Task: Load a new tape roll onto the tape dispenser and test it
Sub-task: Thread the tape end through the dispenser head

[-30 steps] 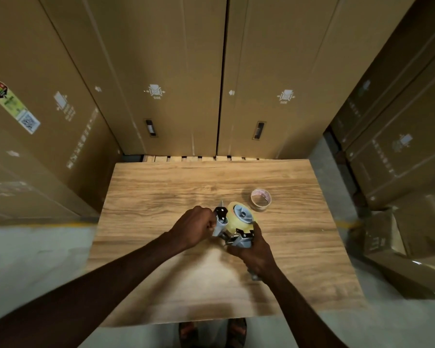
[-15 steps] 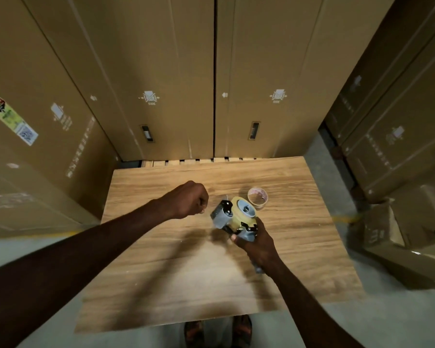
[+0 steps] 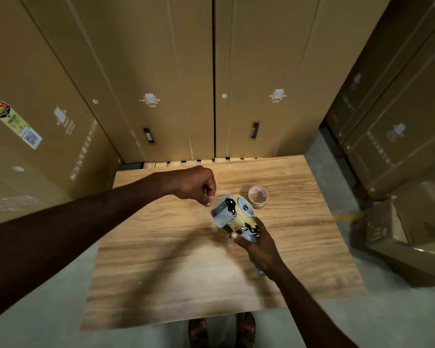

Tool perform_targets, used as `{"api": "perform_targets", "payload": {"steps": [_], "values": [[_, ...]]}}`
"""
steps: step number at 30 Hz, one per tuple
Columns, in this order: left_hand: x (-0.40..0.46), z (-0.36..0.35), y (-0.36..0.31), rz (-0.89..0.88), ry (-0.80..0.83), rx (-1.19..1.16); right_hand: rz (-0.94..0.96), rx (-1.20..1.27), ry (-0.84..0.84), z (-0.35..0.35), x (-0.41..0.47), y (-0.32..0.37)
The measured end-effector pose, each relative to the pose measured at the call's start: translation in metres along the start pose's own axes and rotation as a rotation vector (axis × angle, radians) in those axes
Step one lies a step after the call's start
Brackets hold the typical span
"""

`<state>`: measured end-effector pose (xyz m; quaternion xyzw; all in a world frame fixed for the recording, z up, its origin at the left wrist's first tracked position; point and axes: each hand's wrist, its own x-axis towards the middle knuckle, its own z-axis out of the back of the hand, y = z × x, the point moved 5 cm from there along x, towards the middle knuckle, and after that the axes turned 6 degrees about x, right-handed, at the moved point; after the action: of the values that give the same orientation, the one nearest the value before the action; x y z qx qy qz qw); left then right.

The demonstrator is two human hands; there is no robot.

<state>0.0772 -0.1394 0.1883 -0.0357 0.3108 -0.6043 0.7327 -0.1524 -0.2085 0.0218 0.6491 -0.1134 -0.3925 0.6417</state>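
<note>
Gripping the handle of the tape dispenser [image 3: 232, 217], our right hand [image 3: 258, 244] is wrapped tight around it, thumb up near the black metal bracket, and holds the grey body tilted just above the wooden table [image 3: 161, 267]. The new tape roll [image 3: 245, 213], yellowish, sits seated on the dispenser's hub. Our left hand [image 3: 197, 184] is curled into a loose fist just up and left of the dispenser, fingertips pinched together; we cannot tell whether a strip of tape runs from them, since nothing shows clearly between them.

Compared with a second ago, our left hand has come off the front of the dispenser, where it was pressed against the roller end, and has drawn away up and to the left. Half a second ago it was already clear of the dispenser; the gap now looks much the same. Our right hand has kept its grip on the handle throughout.

Just beyond the dispenser, up and right, the empty cardboard tape core [image 3: 258, 197] lies flat on the table, near the dispenser and as before. Behind the table, past the dispenser, tall cardboard boxes [image 3: 161, 71] stand upright.
</note>
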Motion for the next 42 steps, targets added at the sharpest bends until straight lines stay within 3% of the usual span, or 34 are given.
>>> {"api": "perform_targets", "payload": {"steps": [15, 22, 27, 34, 38, 42], "values": [[-0.002, 0.021, -0.038, -0.108, 0.048, 0.034, -0.092, 0.115, -0.208, -0.005, -0.029, 0.005], [-0.012, 0.020, -0.038, -0.055, 0.071, 0.092, -0.126, 0.150, -0.203, 0.003, -0.034, 0.016], [-0.014, 0.017, -0.040, -0.062, 0.055, -0.081, -0.128, 0.183, -0.221, 0.008, -0.033, 0.020], [-0.010, 0.019, -0.028, -0.046, -0.035, -0.110, -0.120, 0.188, -0.225, 0.009, -0.037, 0.025], [-0.014, 0.011, -0.018, 0.107, -0.113, -0.442, -0.065, 0.150, -0.263, 0.010, -0.036, 0.027], [-0.017, -0.009, 0.001, 0.407, -0.372, -0.791, 0.057, 0.066, -0.380, 0.010, -0.039, 0.037]]}}
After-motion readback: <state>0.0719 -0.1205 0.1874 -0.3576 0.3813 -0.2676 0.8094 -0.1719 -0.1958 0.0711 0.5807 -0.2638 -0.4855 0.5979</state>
